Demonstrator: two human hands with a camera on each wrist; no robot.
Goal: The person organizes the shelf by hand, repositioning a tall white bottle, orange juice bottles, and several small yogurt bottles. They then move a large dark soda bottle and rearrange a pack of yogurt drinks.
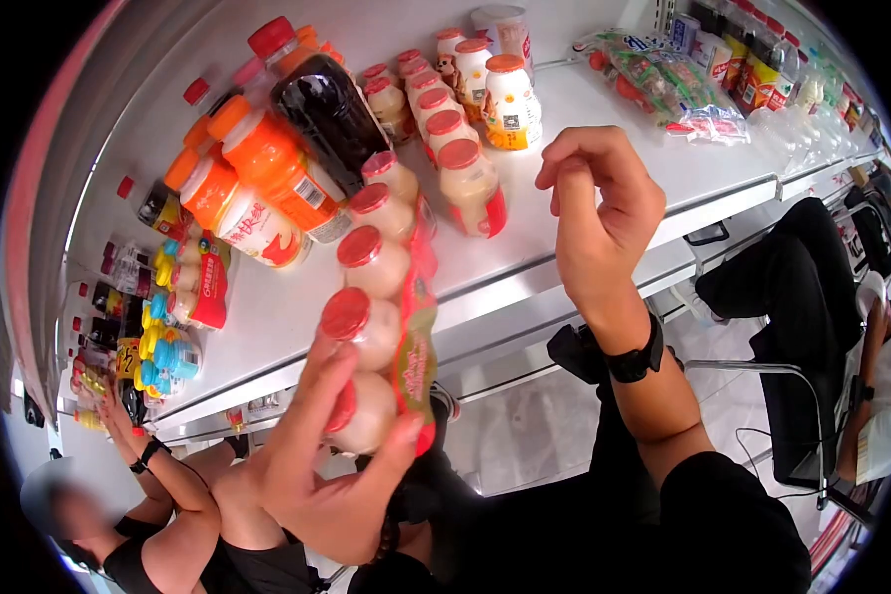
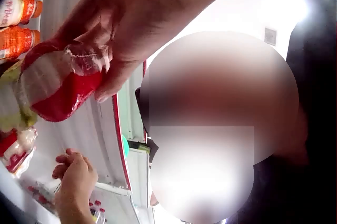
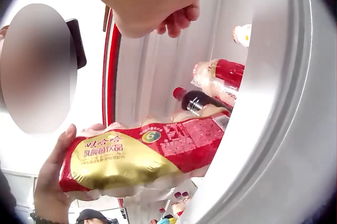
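My left hand point(image 1: 337, 485) grips the near end of a shrink-wrapped pack of small yogurt drink bottles point(image 1: 374, 262), thumb on one side and fingers on the other. The pack slants up over the front of the shelf, red caps in a row. Its red and gold printed wrapper point(image 3: 147, 155) faces the right wrist camera. To the right of it, my right hand point(image 1: 604, 208) is raised above the shelf edge with bent fingers and nothing in them. Closest to that hand are another pack of red-capped bottles point(image 1: 468, 183) and an orange-capped bottle point(image 1: 511, 104).
Orange juice bottles point(image 1: 272, 163) and a dark cola bottle point(image 1: 327, 109) stand left on the white shelf point(image 1: 564, 233). A bagged snack pack point(image 1: 663, 84) lies at the back right. Another person point(image 1: 158, 515) reaches at the lower left; a black chair point(image 1: 802, 396) stands right.
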